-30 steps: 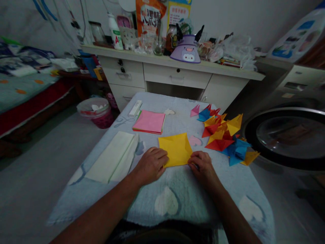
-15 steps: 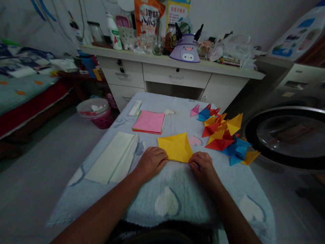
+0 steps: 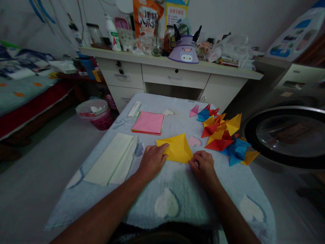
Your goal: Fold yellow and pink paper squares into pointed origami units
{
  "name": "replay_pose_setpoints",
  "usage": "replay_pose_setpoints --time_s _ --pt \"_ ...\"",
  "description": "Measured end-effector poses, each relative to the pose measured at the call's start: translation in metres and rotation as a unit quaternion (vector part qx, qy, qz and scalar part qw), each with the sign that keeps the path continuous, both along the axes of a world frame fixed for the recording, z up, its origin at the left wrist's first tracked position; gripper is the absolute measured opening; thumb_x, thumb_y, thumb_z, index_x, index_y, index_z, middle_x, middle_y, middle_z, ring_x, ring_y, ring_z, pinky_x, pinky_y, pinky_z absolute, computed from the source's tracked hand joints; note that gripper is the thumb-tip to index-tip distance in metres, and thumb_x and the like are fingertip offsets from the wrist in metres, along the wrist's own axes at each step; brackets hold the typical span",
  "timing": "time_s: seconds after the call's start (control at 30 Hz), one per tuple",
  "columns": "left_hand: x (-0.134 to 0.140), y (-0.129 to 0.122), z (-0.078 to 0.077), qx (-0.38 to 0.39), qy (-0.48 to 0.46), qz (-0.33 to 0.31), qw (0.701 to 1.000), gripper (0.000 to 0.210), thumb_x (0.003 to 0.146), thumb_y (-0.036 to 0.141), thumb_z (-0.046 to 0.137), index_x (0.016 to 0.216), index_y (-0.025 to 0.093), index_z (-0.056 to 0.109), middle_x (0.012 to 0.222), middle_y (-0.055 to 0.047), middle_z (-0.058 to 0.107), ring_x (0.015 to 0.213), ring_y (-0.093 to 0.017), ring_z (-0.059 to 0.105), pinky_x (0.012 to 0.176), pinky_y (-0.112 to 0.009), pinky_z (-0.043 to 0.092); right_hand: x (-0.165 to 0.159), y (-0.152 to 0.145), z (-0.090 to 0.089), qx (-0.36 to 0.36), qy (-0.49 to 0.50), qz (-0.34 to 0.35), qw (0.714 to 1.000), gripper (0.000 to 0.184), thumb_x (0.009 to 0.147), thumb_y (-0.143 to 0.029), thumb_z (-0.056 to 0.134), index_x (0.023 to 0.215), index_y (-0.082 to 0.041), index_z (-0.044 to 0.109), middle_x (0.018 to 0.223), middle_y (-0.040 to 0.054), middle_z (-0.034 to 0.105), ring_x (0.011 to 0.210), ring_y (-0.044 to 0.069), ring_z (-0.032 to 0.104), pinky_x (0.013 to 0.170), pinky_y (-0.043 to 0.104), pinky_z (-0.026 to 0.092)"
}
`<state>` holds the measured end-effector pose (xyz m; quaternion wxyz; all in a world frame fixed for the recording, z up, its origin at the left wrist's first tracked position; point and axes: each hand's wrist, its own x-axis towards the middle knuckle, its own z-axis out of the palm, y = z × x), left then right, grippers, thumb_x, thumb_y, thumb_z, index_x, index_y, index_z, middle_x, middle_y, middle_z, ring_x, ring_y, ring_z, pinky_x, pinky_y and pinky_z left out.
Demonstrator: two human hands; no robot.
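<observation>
A folded sheet of yellow origami paper (image 3: 177, 149) lies on the cloth-covered table between my hands. My left hand (image 3: 153, 158) rests at its left end, with the index finger stretched over the top and the thumb apart from it near the lower edge. At the lower right corner, my right hand (image 3: 203, 165) pinches the paper between thumb and curled fingers. Beyond my left hand sits a stack of square coloured paper (image 3: 149, 122), pink on top. Several folded paper figures (image 3: 220, 130) in red, yellow, blue and pink cluster to the right.
A pale folded cloth or sheet (image 3: 111, 158) lies left of my left arm. A small white box (image 3: 134, 109) is near the table's far left. Behind stands a white cabinet (image 3: 175, 75) crowded with jars and bags; a washing machine (image 3: 291, 135) is at right, a pink bin (image 3: 98, 117) at left.
My left hand has shifted from the paper's lower left edge up onto its top, its index finger now extended. My right hand keeps its pinch on the corner.
</observation>
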<state>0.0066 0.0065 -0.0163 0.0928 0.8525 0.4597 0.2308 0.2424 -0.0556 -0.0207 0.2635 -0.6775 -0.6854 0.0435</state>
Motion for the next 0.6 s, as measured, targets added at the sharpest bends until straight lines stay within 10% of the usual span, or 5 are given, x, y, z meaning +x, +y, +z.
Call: replay_pose_setpoints --time_s 0.4,0.6 --pt "0.0046 -0.0055 0.0074 0.060 0.099 0.023 0.993 0.024 0.090 0.020 0.055 0.112 0.025 0.062 0.100 -0.006 0.064 0.097 -0.024 0.053 0.086 -0.042 0.038 -0.0053 0.0029 0.0032 -0.031 -0.015 -0.047 0.998 0.009 0.078 -0.025 0.065 0.070 -0.020 0.063 0.096 0.0059 0.061 0.095 0.025 0.050 0.084 0.040 0.035" --pt "0.0015 -0.0061 0.0059 0.068 0.091 -0.119 0.986 0.026 0.090 0.020 0.058 0.113 0.032 0.063 0.114 -0.003 0.060 0.103 -0.023 0.049 0.086 -0.038 0.039 -0.0027 0.0053 -0.0031 -0.032 -0.034 -0.051 0.998 0.007 0.077 -0.027 0.064 0.074 -0.021 0.061 0.094 0.0061 0.059 0.092 0.026 0.049 0.081 0.040 0.035"
